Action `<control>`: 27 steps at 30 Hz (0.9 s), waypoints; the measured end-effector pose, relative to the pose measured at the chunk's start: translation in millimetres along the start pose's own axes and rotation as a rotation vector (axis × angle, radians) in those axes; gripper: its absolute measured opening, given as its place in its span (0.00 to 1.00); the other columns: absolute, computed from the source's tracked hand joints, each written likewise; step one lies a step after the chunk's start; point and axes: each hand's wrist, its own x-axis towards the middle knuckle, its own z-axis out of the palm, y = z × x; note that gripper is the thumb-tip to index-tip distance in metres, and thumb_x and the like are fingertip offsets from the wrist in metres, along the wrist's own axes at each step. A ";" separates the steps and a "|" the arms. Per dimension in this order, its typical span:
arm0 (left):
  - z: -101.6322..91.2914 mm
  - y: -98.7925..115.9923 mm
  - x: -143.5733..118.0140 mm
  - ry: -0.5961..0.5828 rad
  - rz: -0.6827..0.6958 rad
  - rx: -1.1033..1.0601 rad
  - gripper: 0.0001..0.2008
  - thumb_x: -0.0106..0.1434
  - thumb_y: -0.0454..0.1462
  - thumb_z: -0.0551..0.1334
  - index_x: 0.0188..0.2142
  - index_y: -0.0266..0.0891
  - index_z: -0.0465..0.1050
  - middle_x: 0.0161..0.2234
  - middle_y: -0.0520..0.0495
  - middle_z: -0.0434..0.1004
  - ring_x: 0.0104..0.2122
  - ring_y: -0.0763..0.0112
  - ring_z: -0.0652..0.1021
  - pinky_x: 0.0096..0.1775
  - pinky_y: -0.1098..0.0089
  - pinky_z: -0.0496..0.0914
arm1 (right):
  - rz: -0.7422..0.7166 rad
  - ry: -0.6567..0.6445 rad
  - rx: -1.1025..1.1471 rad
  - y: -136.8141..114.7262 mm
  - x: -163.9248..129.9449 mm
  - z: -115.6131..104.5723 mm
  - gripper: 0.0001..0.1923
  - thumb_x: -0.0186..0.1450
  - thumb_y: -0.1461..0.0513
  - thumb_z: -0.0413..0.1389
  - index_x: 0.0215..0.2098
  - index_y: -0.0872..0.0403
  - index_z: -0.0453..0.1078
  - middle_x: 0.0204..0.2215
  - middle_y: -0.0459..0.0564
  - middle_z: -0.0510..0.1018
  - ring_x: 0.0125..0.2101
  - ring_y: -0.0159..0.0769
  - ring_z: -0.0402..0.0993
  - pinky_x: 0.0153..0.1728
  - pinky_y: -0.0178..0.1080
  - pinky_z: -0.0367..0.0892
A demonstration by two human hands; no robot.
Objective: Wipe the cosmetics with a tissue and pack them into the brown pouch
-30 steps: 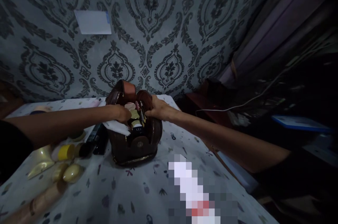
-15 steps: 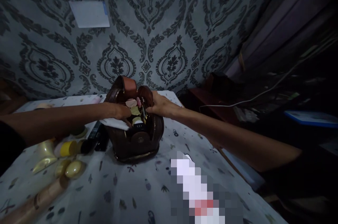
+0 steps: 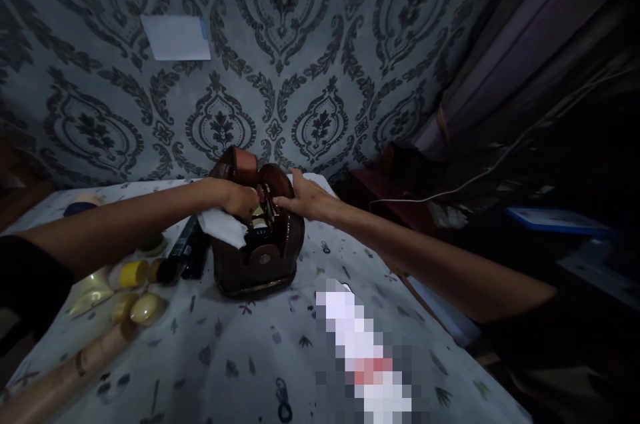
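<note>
A dark brown zip bag (image 3: 250,271) stands open on the table, its orange-brown flap (image 3: 245,163) raised at the back. My left hand (image 3: 241,201) is over the bag's mouth with its fingers curled. A white wipe or cloth (image 3: 223,227) comes out from under this hand and drapes over the bag's left rim. My right hand (image 3: 306,197) grips the right rim, its thumb toward the inside. Small cosmetics, among them a black item (image 3: 261,232), show inside the bag; my left hand hides part of them.
Left of the bag lie dark tubes (image 3: 186,241), a yellow-capped jar (image 3: 134,274), a round gold cap (image 3: 147,309) and a long beige tube (image 3: 75,371). A blurred-out pale object (image 3: 357,337) lies at front right. Behind is a patterned wall (image 3: 273,77).
My left hand has moved up and deeper over the bag's mouth, its fingers now curled. More of the white cloth shows. My right hand stays on the rim. The view has shifted slightly.
</note>
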 end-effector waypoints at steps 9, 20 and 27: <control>11.5 17.6 -54.4 0.455 -0.061 -0.124 0.18 0.71 0.42 0.49 0.37 0.38 0.76 0.36 0.45 0.80 0.36 0.65 0.77 0.39 0.70 0.67 | -0.390 0.251 -0.064 -2.0 -30.7 6.4 0.13 0.65 0.67 0.51 0.46 0.59 0.73 0.55 0.61 0.72 0.58 0.45 0.64 0.59 0.46 0.58; 94.6 47.1 -59.9 1.309 -0.379 -0.623 0.17 0.72 0.43 0.45 0.47 0.40 0.70 0.54 0.40 0.66 0.59 0.62 0.66 0.61 0.57 0.60 | -0.726 -0.199 -0.129 -15.5 -45.0 10.5 0.24 0.62 0.71 0.50 0.57 0.63 0.68 0.51 0.61 0.77 0.52 0.47 0.73 0.56 0.50 0.62; 117.3 59.0 -67.7 1.308 -0.354 -0.728 0.19 0.73 0.42 0.45 0.55 0.39 0.65 0.56 0.39 0.65 0.61 0.63 0.65 0.63 0.56 0.58 | -0.754 -0.234 -0.133 -13.0 -39.2 9.6 0.23 0.62 0.69 0.53 0.56 0.60 0.69 0.50 0.58 0.78 0.50 0.45 0.74 0.53 0.47 0.64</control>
